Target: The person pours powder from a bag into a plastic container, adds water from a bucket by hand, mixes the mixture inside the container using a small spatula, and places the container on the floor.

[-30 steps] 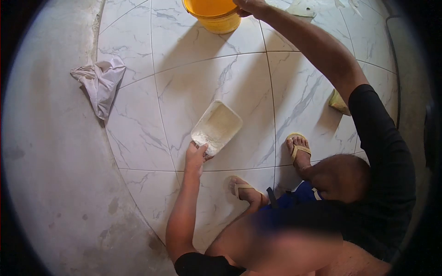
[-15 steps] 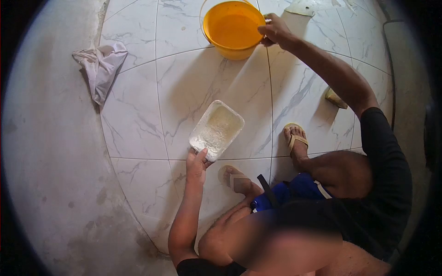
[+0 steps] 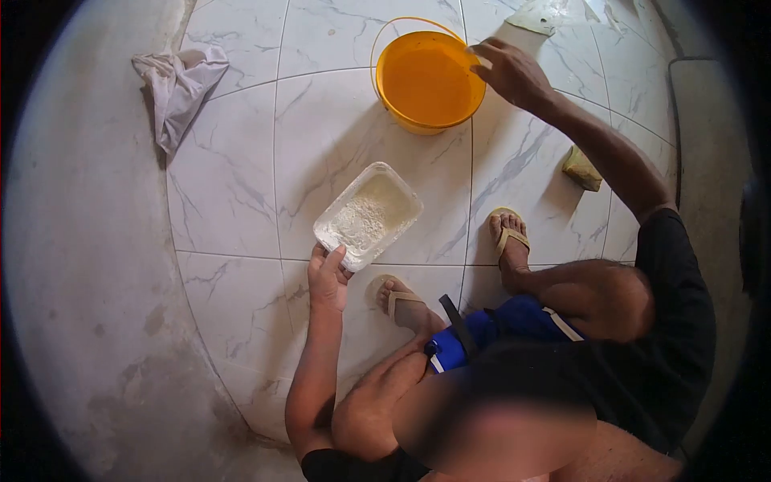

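Observation:
My left hand (image 3: 328, 279) grips the near corner of a white rectangular tub (image 3: 401, 215), thumb over its rim. White, clumpy powder lies inside, mostly toward the hand's end. The tub is tilted a little and held above the tiles. Farther out stands an orange-yellow bucket (image 3: 418, 126), its thin handle raised toward the far side. What looks like clear liquid is in it, though the surface is hard to make out. The fingers of my right hand (image 3: 514, 74) are bent at the bucket's right rim; part of their grip is hidden.
A crumpled whitish cloth (image 3: 183, 92) lies at the left, where tiles meet grey concrete (image 3: 96, 281). On the right is a greenish-yellow block (image 3: 581, 169). A pale plastic sheet or bag (image 3: 534, 16) lies at the top. My sandalled feet (image 3: 510, 233) rest on the marbled tiles.
The bucket has come closer to me, and my right hand has shifted its hold at the rim. The tub has moved slightly left, still in my left hand. The view has shifted a little.

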`<state>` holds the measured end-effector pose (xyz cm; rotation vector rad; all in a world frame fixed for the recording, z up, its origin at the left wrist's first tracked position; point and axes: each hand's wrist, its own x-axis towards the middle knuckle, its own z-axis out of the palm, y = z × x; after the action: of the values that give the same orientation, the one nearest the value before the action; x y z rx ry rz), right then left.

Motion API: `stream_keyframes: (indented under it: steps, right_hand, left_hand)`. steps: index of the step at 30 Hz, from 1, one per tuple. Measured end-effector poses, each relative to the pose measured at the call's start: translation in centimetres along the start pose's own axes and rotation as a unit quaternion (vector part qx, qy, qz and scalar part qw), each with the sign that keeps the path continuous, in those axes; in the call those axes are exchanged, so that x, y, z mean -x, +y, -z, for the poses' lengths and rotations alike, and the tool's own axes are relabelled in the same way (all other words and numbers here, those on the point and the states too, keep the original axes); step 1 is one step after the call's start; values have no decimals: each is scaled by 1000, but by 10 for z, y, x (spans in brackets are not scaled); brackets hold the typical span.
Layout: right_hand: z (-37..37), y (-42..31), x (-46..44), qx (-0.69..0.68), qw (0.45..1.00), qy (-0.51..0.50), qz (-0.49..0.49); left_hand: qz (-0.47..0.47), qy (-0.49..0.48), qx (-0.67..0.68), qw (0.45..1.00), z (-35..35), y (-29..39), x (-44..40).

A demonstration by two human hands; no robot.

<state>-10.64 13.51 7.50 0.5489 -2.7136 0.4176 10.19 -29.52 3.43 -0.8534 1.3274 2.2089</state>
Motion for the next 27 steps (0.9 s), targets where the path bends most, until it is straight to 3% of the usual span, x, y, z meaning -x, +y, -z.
stream_keyframes:
  steps: [4, 7, 11, 15, 17, 19, 21, 23, 24, 25, 27]
  right_hand:
    - [-26, -24, -45, -33, 955, -291, -53]
    - [-58, -29, -54, -25, 940, -333, 68]
    - [-92, -25, -55, -63, 916, -393, 43]
    - [-107, -25, -62, -158, 883, -441, 4]
    - [-132, -2, -63, -115, 893, -414, 137]
    - [-164, 28, -66, 34, 850, -319, 417]
    - [-133, 15, -64, -43, 875, -414, 249]
    - [-101, -14, -65, -216, 850, -480, -27]
    - [-94, -24, -65, -338, 782, -479, -213]
    - [-86, -33, -66, -441, 672, -451, -389]
    - [-67, -48, -74, -445, 670, -459, -378]
  left_hand:
    - [-14, 2, 5, 1000, -2, -3, -2]
    - [-8, 0, 16, 1000, -4, -13, -14]
    - [-13, -26, 34, 999, -13, -23, -27]
    - [-17, 9, 37, 999, -19, -23, -32]
    - [-32, 3, 27, 999, -18, -22, -33]
    - [-36, -1, 34, 999, -20, -21, -35]
    - [-32, 0, 62, 998, -22, -18, -36]
    - [-27, 2, 73, 997, -25, -18, -36]
    - [-25, 3, 80, 997, -26, -17, -36]
    - [-22, -3, 79, 997, -27, -15, -36]
    - [-12, -12, 77, 997, -28, -11, -35]
